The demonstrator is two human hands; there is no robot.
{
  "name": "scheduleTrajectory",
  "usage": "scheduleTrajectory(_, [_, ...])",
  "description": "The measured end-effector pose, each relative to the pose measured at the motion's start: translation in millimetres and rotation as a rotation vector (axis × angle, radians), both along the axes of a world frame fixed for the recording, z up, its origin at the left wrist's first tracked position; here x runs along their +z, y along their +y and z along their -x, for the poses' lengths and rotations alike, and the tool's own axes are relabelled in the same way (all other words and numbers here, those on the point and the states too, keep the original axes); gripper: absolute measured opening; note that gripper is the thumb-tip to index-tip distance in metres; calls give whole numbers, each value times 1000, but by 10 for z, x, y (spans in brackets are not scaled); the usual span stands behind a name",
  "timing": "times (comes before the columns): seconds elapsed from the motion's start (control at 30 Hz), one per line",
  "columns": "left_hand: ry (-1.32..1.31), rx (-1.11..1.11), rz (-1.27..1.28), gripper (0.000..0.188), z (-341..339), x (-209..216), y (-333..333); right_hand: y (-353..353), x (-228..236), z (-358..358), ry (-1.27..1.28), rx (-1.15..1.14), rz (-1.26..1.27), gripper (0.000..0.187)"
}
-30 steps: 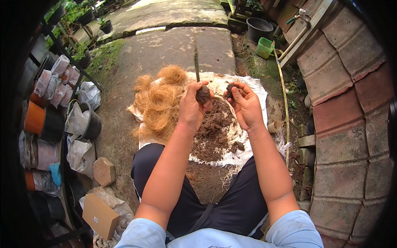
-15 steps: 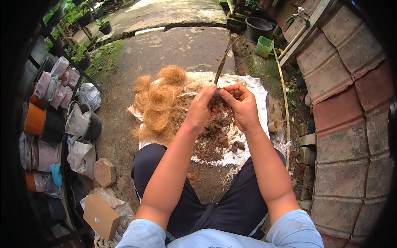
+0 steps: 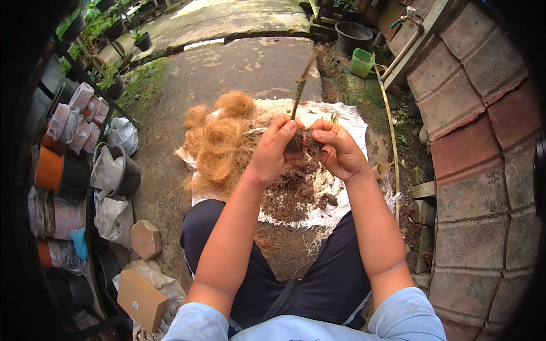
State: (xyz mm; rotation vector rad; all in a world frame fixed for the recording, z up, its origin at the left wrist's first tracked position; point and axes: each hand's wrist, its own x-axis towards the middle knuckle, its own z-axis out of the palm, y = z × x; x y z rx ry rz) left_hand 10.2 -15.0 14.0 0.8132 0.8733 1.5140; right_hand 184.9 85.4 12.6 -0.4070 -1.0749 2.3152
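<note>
My left hand point(image 3: 274, 145) is closed around the base of a thin brownish-green plant stem point(image 3: 300, 88), which points up and away. A dark lump point(image 3: 294, 143) shows at the stem's base between my hands, with a reddish-orange bit beside it. My right hand point(image 3: 339, 149) is closed, its thumb and fingers pinching the right side of the lump; whether it is root, soil or wrapping I cannot tell. Below lies a heap of brown, crumbly potting material point(image 3: 287, 199) on a white sack point(image 3: 355, 122). Curly tan coconut fibre point(image 3: 219, 139) is piled left of my hands.
Shelves on the left hold bagged pots point(image 3: 71, 122); a black bucket point(image 3: 128, 175) and a hexagonal block point(image 3: 146, 239) stand beside them. Near my left elbow sits a cardboard box point(image 3: 140, 299). Rightward are a bamboo pole point(image 3: 389, 131), tiles point(image 3: 466, 199), a green container point(image 3: 361, 62) and a black basin point(image 3: 352, 37).
My right hand has turned and shifted slightly right and down, opening a gap between my hands that shows more of the dark lump. The stem has tilted slightly.
</note>
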Motion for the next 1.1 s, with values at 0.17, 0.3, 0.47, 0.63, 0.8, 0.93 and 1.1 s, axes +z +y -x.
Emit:
scheduleTrajectory(0.17, [-238,26,-59,26,77,-6,73,54,-1,-36,-92,-3,-11,15])
scheduleTrajectory(0.3, [-266,160,-7,24,107,-80,102,37,-73,42,-521,-138,-230,22])
scheduleTrajectory(0.47, [-339,186,-102,17,167,-63,135,48,-218,-5,-1156,-67,-967,58])
scheduleTrajectory(0.63, [-287,153,-124,10,152,-165,150,-17,-200,68,-1071,13,-1044,117])
scheduleTrajectory(0.8, [-260,114,-92,7,33,-166,125,-114,-8,46,-383,203,-518,122])
scheduleTrajectory(0.93, [-276,45,-74,22,57,-212,119,-167,-22,155,-107,179,-178,102])
scheduleTrajectory(1.1, [102,93,17,28,-32,-82,120,-255,-9,247,-176,43,-171,93])
